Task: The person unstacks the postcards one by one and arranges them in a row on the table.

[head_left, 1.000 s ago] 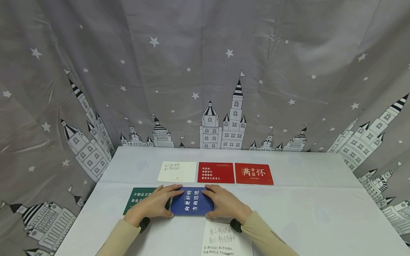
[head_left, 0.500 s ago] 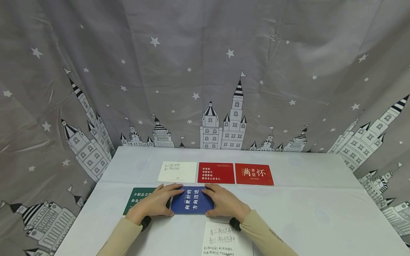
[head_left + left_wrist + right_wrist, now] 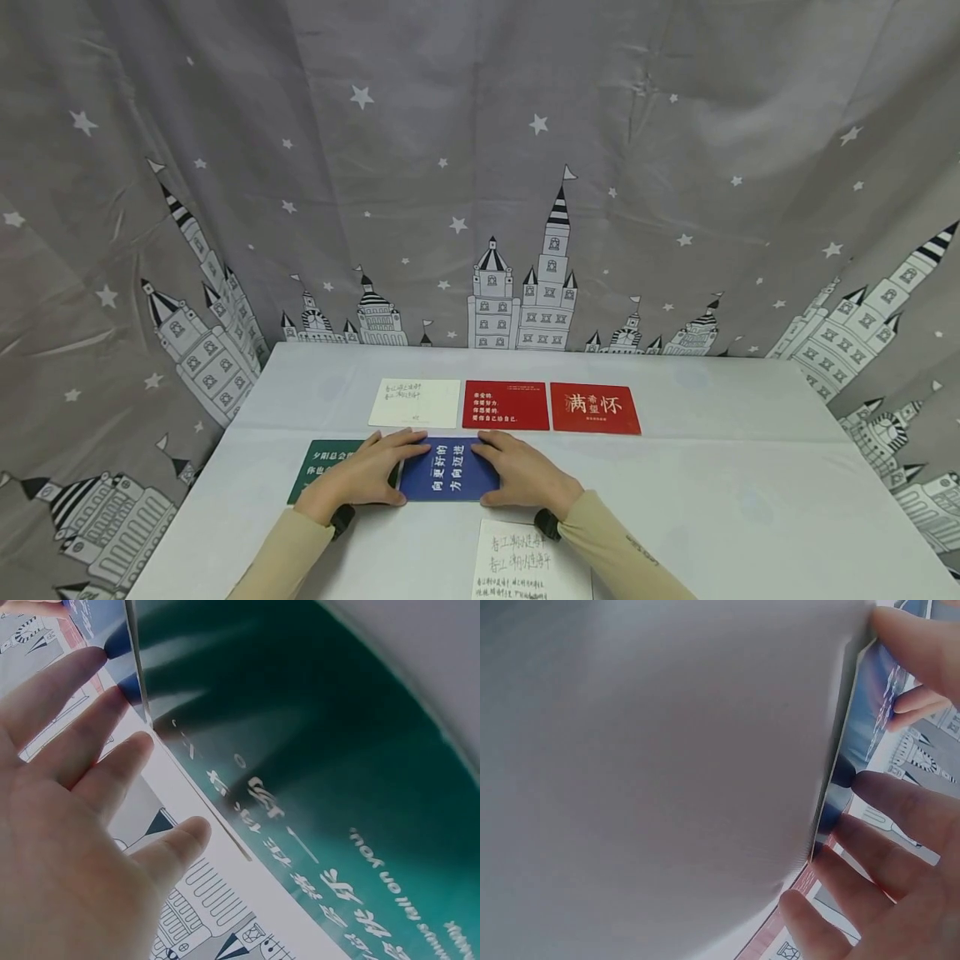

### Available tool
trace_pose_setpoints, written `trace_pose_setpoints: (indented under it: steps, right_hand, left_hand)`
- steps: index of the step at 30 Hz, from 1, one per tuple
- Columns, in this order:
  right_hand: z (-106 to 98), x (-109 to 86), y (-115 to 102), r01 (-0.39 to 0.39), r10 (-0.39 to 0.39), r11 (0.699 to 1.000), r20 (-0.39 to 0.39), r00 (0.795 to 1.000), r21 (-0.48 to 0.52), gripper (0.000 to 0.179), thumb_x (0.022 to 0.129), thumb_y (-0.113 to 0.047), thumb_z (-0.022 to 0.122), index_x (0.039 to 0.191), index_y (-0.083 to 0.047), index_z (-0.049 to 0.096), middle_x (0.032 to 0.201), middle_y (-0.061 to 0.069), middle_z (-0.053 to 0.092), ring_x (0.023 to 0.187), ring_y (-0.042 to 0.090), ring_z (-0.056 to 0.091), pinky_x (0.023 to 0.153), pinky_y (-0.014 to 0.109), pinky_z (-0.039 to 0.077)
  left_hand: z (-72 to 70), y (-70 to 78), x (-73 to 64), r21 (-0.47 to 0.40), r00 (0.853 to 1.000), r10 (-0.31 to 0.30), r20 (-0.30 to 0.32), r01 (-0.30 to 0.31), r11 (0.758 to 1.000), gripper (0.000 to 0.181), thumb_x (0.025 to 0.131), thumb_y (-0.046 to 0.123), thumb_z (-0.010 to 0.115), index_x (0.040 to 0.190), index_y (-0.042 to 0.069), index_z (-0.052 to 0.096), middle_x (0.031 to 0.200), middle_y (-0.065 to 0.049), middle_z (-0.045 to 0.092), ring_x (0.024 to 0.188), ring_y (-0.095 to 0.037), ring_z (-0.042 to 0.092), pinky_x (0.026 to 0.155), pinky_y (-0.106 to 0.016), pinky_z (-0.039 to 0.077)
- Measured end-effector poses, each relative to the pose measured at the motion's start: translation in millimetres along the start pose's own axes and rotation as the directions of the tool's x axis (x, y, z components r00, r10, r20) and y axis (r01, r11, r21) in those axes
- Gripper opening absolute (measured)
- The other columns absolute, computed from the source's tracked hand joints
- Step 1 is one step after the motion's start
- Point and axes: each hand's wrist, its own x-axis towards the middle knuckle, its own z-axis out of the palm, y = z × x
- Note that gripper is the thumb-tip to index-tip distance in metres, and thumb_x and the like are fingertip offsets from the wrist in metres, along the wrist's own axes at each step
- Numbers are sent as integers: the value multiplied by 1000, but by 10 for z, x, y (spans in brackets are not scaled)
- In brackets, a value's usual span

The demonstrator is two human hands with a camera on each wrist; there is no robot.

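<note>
A blue card with white Chinese lettering lies sideways at the middle of the white table. My left hand holds its left end, thumb at the near corner and fingers at the far one. The right hand grips the opposite end the same way. In the right wrist view the fingertips meet the card's edge, with the thumb farther along it. A dark green card lies partly under the left hand and forearm. The left wrist view shows that green card close up, right beside the blue one.
Behind the hands lie a cream card with handwriting, a red card and another red card, in a row. A handwritten cream sheet lies near the front, partly under the right forearm. A grey castle-print curtain hangs behind.
The blue card's near edge has shifted very slightly away from the front. Both hands keep their hold at its ends, and the other cards stay where they were.
</note>
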Motion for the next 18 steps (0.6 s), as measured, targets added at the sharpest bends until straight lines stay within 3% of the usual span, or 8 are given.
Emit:
trace_pose_setpoints:
  steps: [18]
  right_hand:
    - [34, -13, 18, 3, -2, 1000, 11, 1000, -5, 73, 74, -43, 67, 136, -13, 41, 141, 7, 33, 128, 22, 30, 104, 35, 27]
  left_hand:
    - [11, 2, -4, 3, 1000, -18, 10, 18, 1000, 73, 65, 21, 78, 130, 9, 48, 142, -7, 33, 131, -29, 24, 103, -57, 10]
